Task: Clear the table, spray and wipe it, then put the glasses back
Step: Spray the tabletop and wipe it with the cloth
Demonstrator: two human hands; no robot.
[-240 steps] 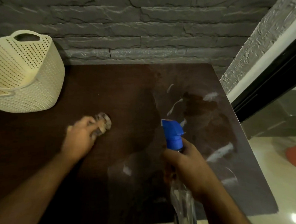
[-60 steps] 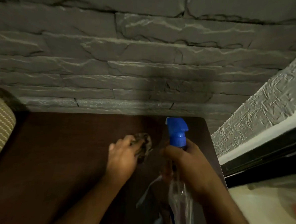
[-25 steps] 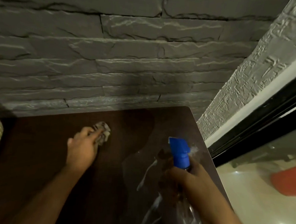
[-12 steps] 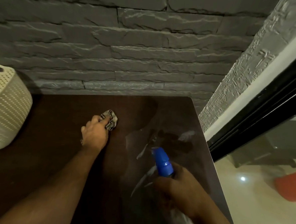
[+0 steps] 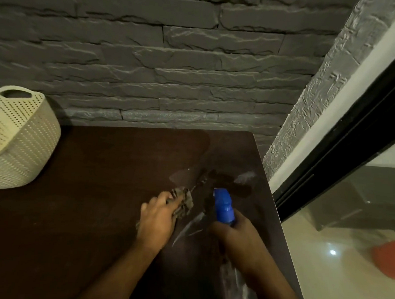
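No readable label anywhere. Left hand presses a bunched cloth onto the counter. Right hand grips the spray bottle.

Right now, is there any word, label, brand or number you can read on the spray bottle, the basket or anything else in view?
None can be read.
spray bottle: blue head and clear body show no legible label; the body is blurred.
basket: only a perforated pattern, no text.
cloth under the left hand: a pattern, no words.
table and stone wall: no signs.
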